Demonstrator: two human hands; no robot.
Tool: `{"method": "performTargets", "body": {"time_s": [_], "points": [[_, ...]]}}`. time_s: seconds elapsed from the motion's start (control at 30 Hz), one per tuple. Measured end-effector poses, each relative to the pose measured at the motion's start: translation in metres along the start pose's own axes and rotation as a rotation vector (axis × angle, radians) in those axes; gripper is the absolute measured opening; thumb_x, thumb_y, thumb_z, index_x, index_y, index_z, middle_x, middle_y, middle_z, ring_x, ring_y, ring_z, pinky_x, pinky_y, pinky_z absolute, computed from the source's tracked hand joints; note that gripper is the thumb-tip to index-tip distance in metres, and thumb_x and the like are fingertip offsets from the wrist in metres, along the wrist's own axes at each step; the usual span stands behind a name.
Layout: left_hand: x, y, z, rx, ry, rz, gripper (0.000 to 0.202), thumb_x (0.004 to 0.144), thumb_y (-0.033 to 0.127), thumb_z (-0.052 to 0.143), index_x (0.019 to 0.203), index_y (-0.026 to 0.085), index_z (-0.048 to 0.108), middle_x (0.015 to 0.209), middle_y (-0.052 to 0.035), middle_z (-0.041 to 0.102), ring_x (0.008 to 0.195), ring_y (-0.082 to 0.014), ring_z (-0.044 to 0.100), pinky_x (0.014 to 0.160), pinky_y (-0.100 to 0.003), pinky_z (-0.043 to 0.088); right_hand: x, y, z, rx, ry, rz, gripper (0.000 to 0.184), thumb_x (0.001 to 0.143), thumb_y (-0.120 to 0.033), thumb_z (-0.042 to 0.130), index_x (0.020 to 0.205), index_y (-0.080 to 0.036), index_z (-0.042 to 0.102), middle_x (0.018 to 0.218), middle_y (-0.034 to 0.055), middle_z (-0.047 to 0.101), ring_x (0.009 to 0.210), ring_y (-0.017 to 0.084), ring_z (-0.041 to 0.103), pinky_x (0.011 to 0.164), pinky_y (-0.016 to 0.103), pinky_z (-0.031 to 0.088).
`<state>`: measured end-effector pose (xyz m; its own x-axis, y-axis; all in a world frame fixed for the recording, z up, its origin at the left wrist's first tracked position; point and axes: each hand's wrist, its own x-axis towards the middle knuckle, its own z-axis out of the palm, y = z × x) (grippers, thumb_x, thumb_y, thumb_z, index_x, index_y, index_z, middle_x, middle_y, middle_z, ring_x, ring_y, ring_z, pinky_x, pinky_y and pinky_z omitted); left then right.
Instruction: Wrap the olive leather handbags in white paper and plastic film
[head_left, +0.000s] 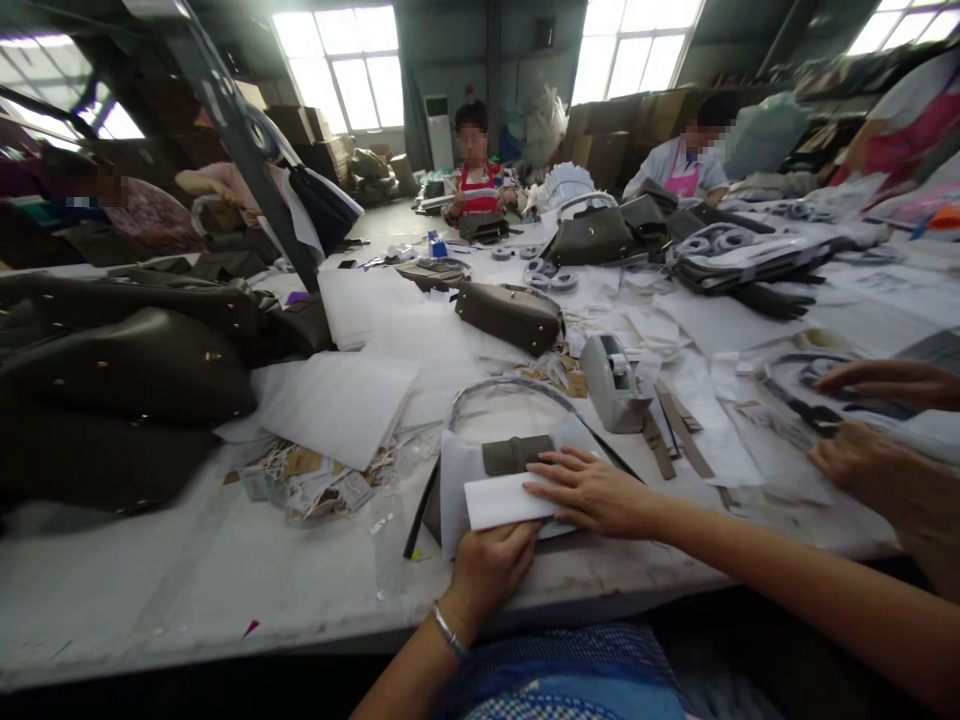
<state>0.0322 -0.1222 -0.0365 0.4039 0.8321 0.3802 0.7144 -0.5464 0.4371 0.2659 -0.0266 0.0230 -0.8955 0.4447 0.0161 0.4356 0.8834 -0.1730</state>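
White foam strip lies over the olive bag, at six o'clock from its wrapped, arched handle

Workshop room, lit by daylight. Dark grey back wall with tall, bright, many-paned windows. Before wall: upright white rectangular cabinet-like unit, stacked brown cardboard boxes. Foreground: long, wide white-topped worktable; slanting grey metal post towards left side.
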Motion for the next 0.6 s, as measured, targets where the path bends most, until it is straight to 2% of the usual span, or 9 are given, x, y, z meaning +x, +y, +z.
{"method": "performTargets", "body": {"time_s": [0.07, 0.13, 0.27, 0.33, 0.47, 0.6], "points": [[-0.001, 0.0, 0.0, 0.001, 0.002, -0.004, 0.029, 0.096, 0.023, 0.054, 0.122, 0.031, 0.065, 0.104, 0.0008, 0.076, 0.085, -0.0198, 0.073, 0.077, -0.031, 0.06, 0.005, -0.004, -0.006, -0.005, -0.016, -0.009, 0.051, 0.1, -0.036, 0.051, 0.15, -0.031, 0.041, 0.152, 0.0087, 0.045, 0.133, 0.031, 0.045, 0.109, 0.053, 0.035], [-0.001, 0.0, 0.0, -0.001, 0.005, -0.006, 0.03, 0.096, 0.023, 0.053, 0.123, 0.031, 0.064, 0.105, 0.0012, 0.076, 0.087, -0.0201, 0.073, 0.077, -0.031, 0.061, 0.007, -0.006, -0.007, -0.007, -0.01, -0.016, 0.048, 0.099, -0.032, 0.051, 0.147, -0.031, 0.046, 0.152, 0.0085, 0.045, 0.132, 0.031, 0.046, 0.109, 0.053, 0.036], [-0.001, 0.001, 0.0, -0.01, 0.016, 0.003, 0.03, 0.097, 0.023, 0.052, 0.122, 0.029, 0.065, 0.109, -0.0003, 0.076, 0.091, -0.021, 0.073, 0.08, -0.031, 0.061, 0.003, -0.01, 0.004, 0.0, 0.036, -0.013, 0.055, 0.098, -0.025, 0.051, 0.151, -0.032, 0.039, 0.157, 0.0051, 0.037, 0.141, 0.031, 0.037, 0.113, 0.055, 0.029], [0.0, 0.001, 0.0, -0.019, 0.018, 0.008, 0.03, 0.097, 0.023, 0.052, 0.123, 0.029, 0.065, 0.11, -0.0008, 0.075, 0.092, -0.0208, 0.073, 0.082, -0.031, 0.061, 0.002, -0.012, 0.01, 0.013, 0.055, 0.013, 0.059, 0.096, -0.022, 0.052, 0.152, -0.032, 0.036, 0.157, 0.0048, 0.037, 0.14, 0.031, 0.038, 0.112, 0.055, 0.031], [0.001, 0.001, -0.001, -0.036, 0.007, 0.006, 0.029, 0.097, 0.022, 0.051, 0.121, 0.028, 0.066, 0.104, -0.0006, 0.076, 0.086, -0.0202, 0.074, 0.079, -0.03, 0.061, 0.004, -0.013, 0.012, 0.043, 0.06, 0.017, 0.058, 0.092, -0.018, 0.057, 0.147, -0.034, 0.045, 0.152, 0.0033, 0.046, 0.136, 0.033, 0.043, 0.11, 0.057, 0.032], [0.002, 0.001, -0.001, -0.047, -0.003, 0.002, 0.03, 0.096, 0.02, 0.052, 0.121, 0.028, 0.066, 0.104, -0.001, 0.076, 0.085, -0.0209, 0.074, 0.076, -0.03, 0.062, 0.005, -0.014, 0.008, 0.076, 0.073, 0.003, 0.053, 0.094, -0.022, 0.056, 0.145, -0.033, 0.048, 0.15, 0.0028, 0.048, 0.138, 0.033, 0.042, 0.112, 0.059, 0.03]]}}
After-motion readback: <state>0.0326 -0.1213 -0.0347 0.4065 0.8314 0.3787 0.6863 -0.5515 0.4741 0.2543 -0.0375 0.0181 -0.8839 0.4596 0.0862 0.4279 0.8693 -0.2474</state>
